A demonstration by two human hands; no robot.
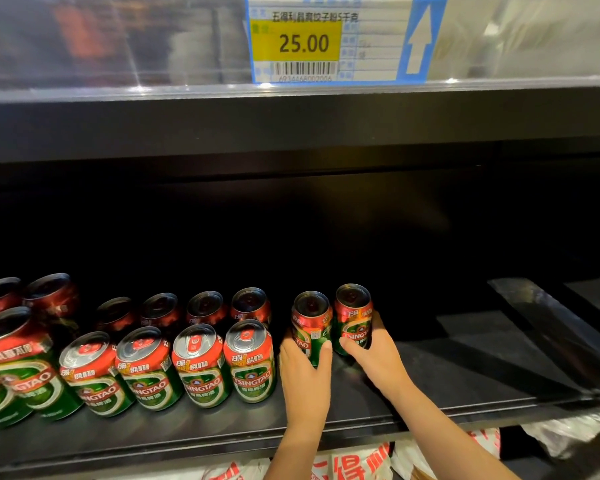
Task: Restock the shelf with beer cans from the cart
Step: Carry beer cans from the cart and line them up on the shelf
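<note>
Tsingtao cans [311, 327] [353, 318], one gripped in each hand [303, 370] [378, 351], fingers [326, 348] wrapped round; apparently being set down. Next: release, beside fingers' left-hand row [201, 365].

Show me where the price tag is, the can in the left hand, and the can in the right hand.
price tag [303, 41]: head view, on its yellow panel.
left-hand can [310, 323]: head view, on its upper side wall.
right-hand can [354, 318]: head view, on its red upper band.

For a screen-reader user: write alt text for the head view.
Left hand and right hand each grip a Tsingtao can on a black shelf, beside rows of matching cans.
</note>
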